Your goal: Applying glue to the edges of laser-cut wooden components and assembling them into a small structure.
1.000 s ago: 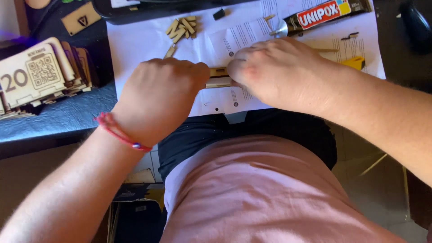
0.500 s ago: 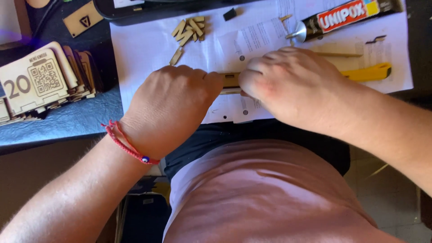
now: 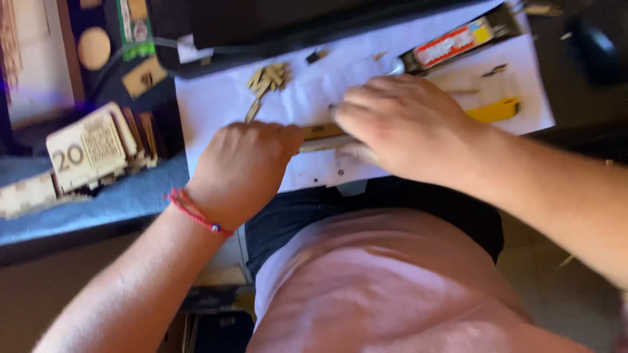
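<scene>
Together, both hands grip a thin wooden strip (image 3: 322, 133) lying on the white paper sheet (image 3: 216, 98): the left hand (image 3: 245, 167) is curled shut on one end, the right hand (image 3: 405, 124) presses bent fingers over the other. Nearby lie small wooden pieces (image 3: 268, 77), a glue tube (image 3: 451, 46) and a yellow cutter (image 3: 494, 110).

We grip a thin wooden strip (image 3: 325, 134) between our left hand (image 3: 243, 168) and right hand (image 3: 405, 124), fingers curled over it, above the white paper sheet (image 3: 216, 101) near the counter's front edge. A glue tube (image 3: 451, 44) and yellow cutter (image 3: 494, 110) lie beyond our right hand, small wooden pieces (image 3: 268, 77) toward the back.
</scene>
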